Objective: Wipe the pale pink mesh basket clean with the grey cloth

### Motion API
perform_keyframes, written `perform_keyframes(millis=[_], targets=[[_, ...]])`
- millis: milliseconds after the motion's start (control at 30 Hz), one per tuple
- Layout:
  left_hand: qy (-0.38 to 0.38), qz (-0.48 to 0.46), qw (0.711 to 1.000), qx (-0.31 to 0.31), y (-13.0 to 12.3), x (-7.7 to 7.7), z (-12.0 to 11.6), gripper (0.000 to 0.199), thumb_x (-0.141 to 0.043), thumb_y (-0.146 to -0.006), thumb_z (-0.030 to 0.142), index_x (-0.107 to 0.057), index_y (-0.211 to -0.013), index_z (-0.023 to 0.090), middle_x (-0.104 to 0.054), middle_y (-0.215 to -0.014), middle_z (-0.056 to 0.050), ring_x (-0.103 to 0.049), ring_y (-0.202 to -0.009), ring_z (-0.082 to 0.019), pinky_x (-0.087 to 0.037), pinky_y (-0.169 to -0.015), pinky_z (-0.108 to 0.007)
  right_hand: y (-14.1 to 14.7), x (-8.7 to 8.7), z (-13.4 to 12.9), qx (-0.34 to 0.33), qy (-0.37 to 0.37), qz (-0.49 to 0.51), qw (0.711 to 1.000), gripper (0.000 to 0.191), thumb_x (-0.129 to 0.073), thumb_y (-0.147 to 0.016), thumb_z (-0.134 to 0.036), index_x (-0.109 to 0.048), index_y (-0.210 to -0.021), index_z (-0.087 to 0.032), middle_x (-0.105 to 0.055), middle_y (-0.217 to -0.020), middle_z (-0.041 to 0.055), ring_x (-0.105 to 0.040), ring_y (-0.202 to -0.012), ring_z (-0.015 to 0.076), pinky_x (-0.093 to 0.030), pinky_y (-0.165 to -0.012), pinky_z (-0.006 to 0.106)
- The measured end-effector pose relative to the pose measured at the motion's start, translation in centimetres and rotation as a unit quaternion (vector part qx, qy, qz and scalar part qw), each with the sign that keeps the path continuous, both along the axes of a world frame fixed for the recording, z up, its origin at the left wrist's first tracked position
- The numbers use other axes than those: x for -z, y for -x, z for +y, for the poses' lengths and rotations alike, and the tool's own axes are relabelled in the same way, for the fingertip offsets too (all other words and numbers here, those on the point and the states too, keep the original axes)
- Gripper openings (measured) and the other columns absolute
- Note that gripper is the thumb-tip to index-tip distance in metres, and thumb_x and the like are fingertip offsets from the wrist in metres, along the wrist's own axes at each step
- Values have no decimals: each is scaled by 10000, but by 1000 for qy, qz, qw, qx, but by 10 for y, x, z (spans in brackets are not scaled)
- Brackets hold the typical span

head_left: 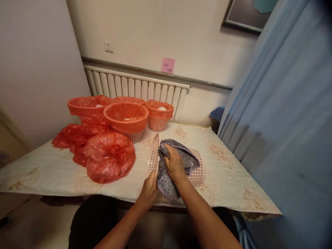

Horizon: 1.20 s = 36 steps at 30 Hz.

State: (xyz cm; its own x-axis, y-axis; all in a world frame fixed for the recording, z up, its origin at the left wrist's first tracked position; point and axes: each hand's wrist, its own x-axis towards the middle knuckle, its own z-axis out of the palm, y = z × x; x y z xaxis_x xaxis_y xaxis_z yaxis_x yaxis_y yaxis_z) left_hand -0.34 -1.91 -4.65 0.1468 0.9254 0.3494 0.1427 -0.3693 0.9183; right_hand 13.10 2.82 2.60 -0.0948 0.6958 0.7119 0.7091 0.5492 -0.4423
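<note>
A pale pink perforated plastic basket [197,177] lies on its side at the table's front, its open rim turned to the left. My left hand [149,189] grips the basket's rim at the lower edge. In my right hand [174,162] is a grey cloth [166,185] with a purple edge, bunched under the fingers and pressed against the basket's side. The cloth drapes over much of the basket and hides its middle.
Several baskets lined with red plastic bags stand at the back left, among them a front basket [133,135] and a smaller one [157,123]. Crumpled red bags [110,157] lie before them on the floral-covered table [220,166]. A blue curtain [282,103] hangs along the right.
</note>
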Motion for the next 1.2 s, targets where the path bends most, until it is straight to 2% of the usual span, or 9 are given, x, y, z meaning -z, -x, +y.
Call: perform_keyframes(millis=[133,300,467,567,667,867,967,1067,1200], targets=[[24,10,1000,-5,-3,-5,-2,362,-331,-950,449,-569,-915,179,-619,-798,-45,-576,-793,-209,-460,-756,-319,-21,-8,30,35,57,0,998,440,-445,-837,-166,-560,-1262,-150,-652,-1194,118,-605,-1097,249,-457,-978,398],[40,10,999,-15,-4,-5,-11,347,-364,-940,481,-514,-786,209,-552,-702,-2,-508,-687,-182,-442,-751,-305,-83,-4,52,158,156,26,975,364,-460,-881,-250,-594,-1217,-205,-678,-1164,66,-623,-1073,212,-461,-940,330],[34,12,999,-7,-3,1,-12,330,-357,-945,467,-488,-778,214,-517,-684,8,-476,-672,-177,-436,-747,-304,-137,8,35,271,174,58,945,382,-385,-911,-325,-606,-1174,-158,-691,-1075,129,-637,-1004,254,-460,-878,364],[29,16,999,-9,-1,6,-9,344,-349,-945,475,-493,-772,213,-516,-681,11,-474,-668,-178,-436,-759,-307,-140,20,15,333,177,78,923,441,-333,-926,-387,-591,-1184,-140,-691,-1024,150,-644,-951,271,-460,-843,382],[27,19,999,-1,3,9,-7,364,-336,-949,481,-522,-799,207,-533,-684,11,-492,-674,-181,-439,-787,-313,-129,37,-4,371,148,116,910,499,-310,-926,-422,-556,-1236,-118,-674,-1062,171,-634,-974,286,-457,-859,410],[28,16,999,15,8,5,-5,387,-370,-944,483,-611,-959,181,-626,-750,-22,-556,-727,-200,-454,-818,-317,-88,84,-36,339,-9,164,927,511,-384,-917,-407,-541,-1252,-55,-572,-1235,252,-487,-1225,348,-361,-1023,545],[19,17,999,22,5,4,-4,426,-362,-951,474,-617,-1084,160,-687,-908,-70,-607,-834,-221,-465,-848,-332,-54,98,-47,285,-42,150,946,468,-421,-916,-346,-498,-1302,-93,-525,-1309,226,-411,-1304,340,-327,-1053,589],[14,12,999,28,3,8,-4,451,-339,-962,456,-608,-1145,144,-696,-1045,-112,-623,-965,-245,-467,-907,-366,-22,91,-53,185,-53,104,976,449,-430,-892,-238,-465,-1331,-148,-536,-1314,162,-415,-1304,303,-333,-1067,582],[4,-14,1000,23,6,20,-4,518,-425,-905,528,-602,-1197,139,-687,-1114,-136,-584,-1131,-290,-437,-1007,-419,1,49,-46,48,-50,37,997,494,-420,-812,-119,-499,-1297,-170,-594,-1240,108,-491,-1223,246,-345,-1097,493]])
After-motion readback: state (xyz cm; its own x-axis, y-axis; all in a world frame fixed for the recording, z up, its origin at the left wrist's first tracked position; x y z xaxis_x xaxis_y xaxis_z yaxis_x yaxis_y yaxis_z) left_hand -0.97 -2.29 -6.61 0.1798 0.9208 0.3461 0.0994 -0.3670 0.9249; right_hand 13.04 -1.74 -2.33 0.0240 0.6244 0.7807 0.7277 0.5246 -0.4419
